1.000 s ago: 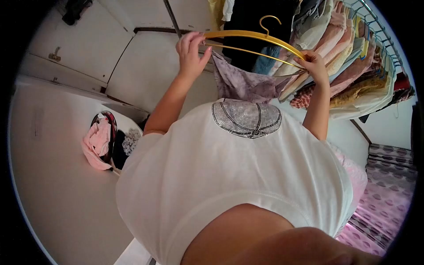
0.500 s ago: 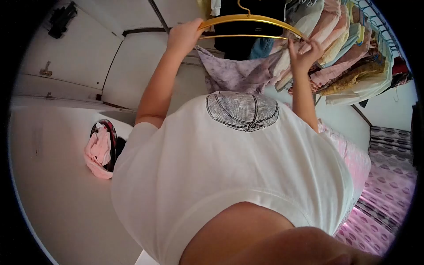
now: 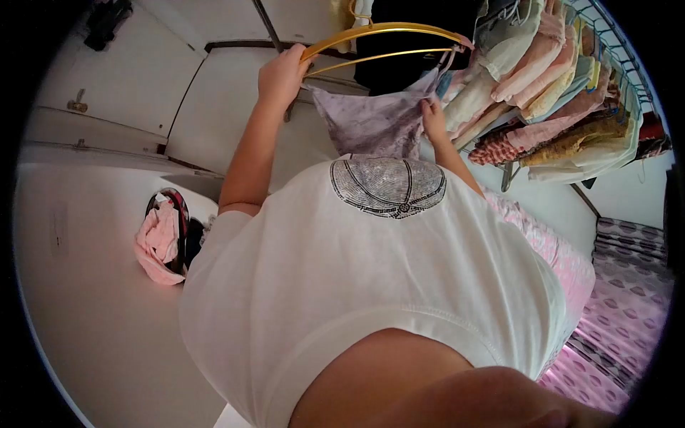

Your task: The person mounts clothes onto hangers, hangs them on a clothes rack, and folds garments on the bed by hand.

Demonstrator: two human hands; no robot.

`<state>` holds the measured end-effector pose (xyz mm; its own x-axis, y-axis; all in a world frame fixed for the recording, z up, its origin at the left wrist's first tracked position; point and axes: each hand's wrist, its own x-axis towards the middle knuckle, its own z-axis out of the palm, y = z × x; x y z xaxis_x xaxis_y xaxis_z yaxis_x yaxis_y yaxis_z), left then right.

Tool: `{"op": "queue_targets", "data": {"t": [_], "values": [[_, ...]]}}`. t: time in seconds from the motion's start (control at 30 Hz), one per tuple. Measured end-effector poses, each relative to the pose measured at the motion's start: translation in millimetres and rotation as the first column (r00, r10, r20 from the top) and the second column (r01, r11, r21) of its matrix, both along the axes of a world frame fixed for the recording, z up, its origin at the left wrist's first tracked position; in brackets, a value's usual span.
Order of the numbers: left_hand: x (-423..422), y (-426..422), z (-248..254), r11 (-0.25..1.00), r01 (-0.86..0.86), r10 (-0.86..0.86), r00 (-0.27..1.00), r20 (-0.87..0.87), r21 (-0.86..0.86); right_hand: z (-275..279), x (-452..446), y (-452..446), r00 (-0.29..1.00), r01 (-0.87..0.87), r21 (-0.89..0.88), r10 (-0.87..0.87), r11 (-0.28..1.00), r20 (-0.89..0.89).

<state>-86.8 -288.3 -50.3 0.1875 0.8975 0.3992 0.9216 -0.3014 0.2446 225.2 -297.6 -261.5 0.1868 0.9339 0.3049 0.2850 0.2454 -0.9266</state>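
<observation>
My left hand (image 3: pixel 282 77) is closed around the left end of a gold clothes hanger (image 3: pixel 385 30), holding it up in front of my chest. From the hanger hangs a pale purple, mottled garment (image 3: pixel 371 118); a thin strap loops near the hanger's right end. My right hand (image 3: pixel 433 120) pinches the garment's upper right edge, below the hanger. The garment's lower part is hidden behind my white T-shirt (image 3: pixel 371 264).
Several hung clothes (image 3: pixel 542 78) crowd a rack at the right. A black garment (image 3: pixel 417 43) hangs behind the hanger. A pink cloth (image 3: pixel 158 239) spills from a dark container at left. White cabinet doors (image 3: pixel 214 107) stand behind; pink patterned curtains (image 3: pixel 621 307) are at lower right.
My right hand has moved from the hanger's right end down and left to the garment's edge. The hanger and my left hand have shifted slightly left.
</observation>
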Motion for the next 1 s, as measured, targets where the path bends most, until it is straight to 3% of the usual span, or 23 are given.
{"op": "queue_targets", "data": {"t": [0.1,0.2,0.3,0.43,0.47,0.6,0.7,0.77,0.87,0.93,0.97,1.0], "values": [[-15.6,2.7,-3.9,0.999,-0.023,0.023,1.0,0.007,0.04,1.2,35.3,12.3,0.971,0.231,-0.033,-0.232,0.972,-0.058],[-19.3,4.4,-3.1,0.999,-0.021,0.02,0.999,0.035,0.045,76.8,36.1,-11.0,0.963,0.252,0.031,-0.253,0.967,0.087],[-14.2,-0.9,9.2,0.999,0.027,-0.028,0.999,0.03,0.017,50.8,62.1,1.7,0.985,0.109,-0.075,-0.098,0.991,0.142],[-12.1,-2.0,10.7,0.998,0.068,-0.068,0.997,-0.021,0.002,32.5,63.3,-0.8,0.997,0.048,-0.181,-0.057,0.982,-0.046],[-12.3,-2.7,9.8,0.997,0.07,-0.071,0.997,-0.037,-0.02,30.4,64.1,-3.2,0.996,0.093,-0.176,-0.09,0.98,0.023],[-18.2,0.1,5.0,0.994,0.088,-0.084,0.995,-0.059,0.062,46.3,65.6,-8.4,0.974,0.213,0.046,-0.216,0.976,0.073],[-21.2,-5.8,14.4,0.995,0.082,-0.08,0.996,-0.036,0.054,100.3,60.6,-17.2,0.913,0.305,0.283,-0.364,0.909,0.183],[-24.5,-6.1,21.4,0.996,0.075,-0.074,0.997,-0.035,0.04,146.1,50.2,-20.9,0.718,0.246,0.633,-0.577,0.734,0.39],[-31.9,-6.6,29.2,0.996,0.084,-0.084,0.995,-0.045,-0.016,195.3,38.0,-19.2,0.643,-0.008,0.718,-0.546,0.696,0.537],[-33.6,-9.3,33.0,0.995,0.09,-0.091,0.995,-0.035,-0.04,194.1,39.6,-18.5,0.802,-0.149,0.275,-0.047,0.95,0.595],[-34.8,-10.2,34.6,0.995,0.092,-0.093,0.995,-0.03,-0.048,191.7,41.1,-17.1,0.829,-0.262,0.035,0.207,0.964,0.519],[-36.6,-10.4,35.5,0.994,0.083,-0.085,0.996,-0.024,-0.077,188.3,42.1,-15.6,0.857,-0.353,-0.036,0.339,0.935,0.389]]}}
